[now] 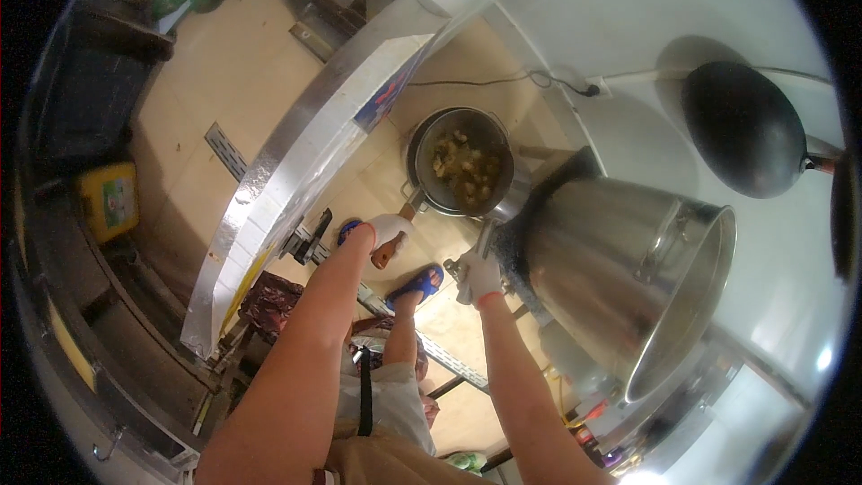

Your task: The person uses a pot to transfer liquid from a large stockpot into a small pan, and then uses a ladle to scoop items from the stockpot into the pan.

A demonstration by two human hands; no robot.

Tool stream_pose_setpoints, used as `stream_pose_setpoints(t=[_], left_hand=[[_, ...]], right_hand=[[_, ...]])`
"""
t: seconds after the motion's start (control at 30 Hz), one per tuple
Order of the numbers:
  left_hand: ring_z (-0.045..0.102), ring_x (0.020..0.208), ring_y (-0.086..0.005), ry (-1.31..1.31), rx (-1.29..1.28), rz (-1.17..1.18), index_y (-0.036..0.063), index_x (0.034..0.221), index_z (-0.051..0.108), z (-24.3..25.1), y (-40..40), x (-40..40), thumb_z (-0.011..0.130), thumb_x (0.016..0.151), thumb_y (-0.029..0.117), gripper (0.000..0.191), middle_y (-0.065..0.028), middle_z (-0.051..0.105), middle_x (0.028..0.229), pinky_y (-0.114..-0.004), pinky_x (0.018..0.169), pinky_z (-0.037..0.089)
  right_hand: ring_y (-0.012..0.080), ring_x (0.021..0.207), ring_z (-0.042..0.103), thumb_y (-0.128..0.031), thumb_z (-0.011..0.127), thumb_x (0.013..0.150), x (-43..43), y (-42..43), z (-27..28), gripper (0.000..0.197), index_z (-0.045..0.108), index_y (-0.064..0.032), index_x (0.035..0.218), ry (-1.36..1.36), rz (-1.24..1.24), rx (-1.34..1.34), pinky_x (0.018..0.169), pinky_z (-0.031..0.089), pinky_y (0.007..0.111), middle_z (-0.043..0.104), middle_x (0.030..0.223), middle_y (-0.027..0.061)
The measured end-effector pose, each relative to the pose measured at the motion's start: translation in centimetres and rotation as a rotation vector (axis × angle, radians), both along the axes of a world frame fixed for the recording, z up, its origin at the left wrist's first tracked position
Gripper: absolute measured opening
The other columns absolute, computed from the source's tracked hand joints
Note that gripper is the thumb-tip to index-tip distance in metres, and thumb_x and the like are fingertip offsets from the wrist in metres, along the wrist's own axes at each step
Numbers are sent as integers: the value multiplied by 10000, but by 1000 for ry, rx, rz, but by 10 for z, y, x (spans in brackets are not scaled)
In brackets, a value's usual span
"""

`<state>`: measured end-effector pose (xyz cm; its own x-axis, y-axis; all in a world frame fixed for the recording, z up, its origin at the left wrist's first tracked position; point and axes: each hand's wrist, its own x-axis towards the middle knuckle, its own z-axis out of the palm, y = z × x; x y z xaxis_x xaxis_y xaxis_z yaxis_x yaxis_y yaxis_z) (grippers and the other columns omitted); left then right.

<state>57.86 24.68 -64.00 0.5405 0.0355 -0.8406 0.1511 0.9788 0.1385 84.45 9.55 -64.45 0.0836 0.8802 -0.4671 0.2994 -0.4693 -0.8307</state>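
Observation:
My left hand (389, 234), in a white glove, is closed around the wooden handle (385, 254) of a dark wok (438, 138). Pieces of browned food (468, 165) in liquid lie inside the wok. Beneath and behind it shows the rim of a metal pot (502, 122) with wire side handles. My right hand (481, 276), also gloved, grips a metal handle (485, 237) that runs up toward the wok's near right side. What that handle belongs to cannot be made out.
A tall steel stockpot (592, 269) stands close on the right. Another wok (744, 128) hangs on the wall. A metal-edged counter (303, 141) runs along the left. A power cord (485, 83) crosses behind the pot to a wall socket. A slotted drain cover (448, 356) lies underfoot.

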Motion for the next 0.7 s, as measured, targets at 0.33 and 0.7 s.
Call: stream_pose_setpoints(t=[0.33,0.7], left_hand=[[519,476,-253,108,-105,46,64,615,540,28,3,-1,546,934,231,360,-116,554,545,-407,482,439],[533,482,-235,16,-18,68,59,724,547,-3,-13,5,595,905,188,228,-96,565,598,-374,475,460]], right_hand=[[418,795,633,-235,616,799,-43,39,69,399,518,73,1033,-634,-169,-180,736,504,473,642,881,265],[456,951,648,-260,612,804,-60,25,146,487,515,8,1199,-775,-288,-69,832,497,492,665,1017,287]])
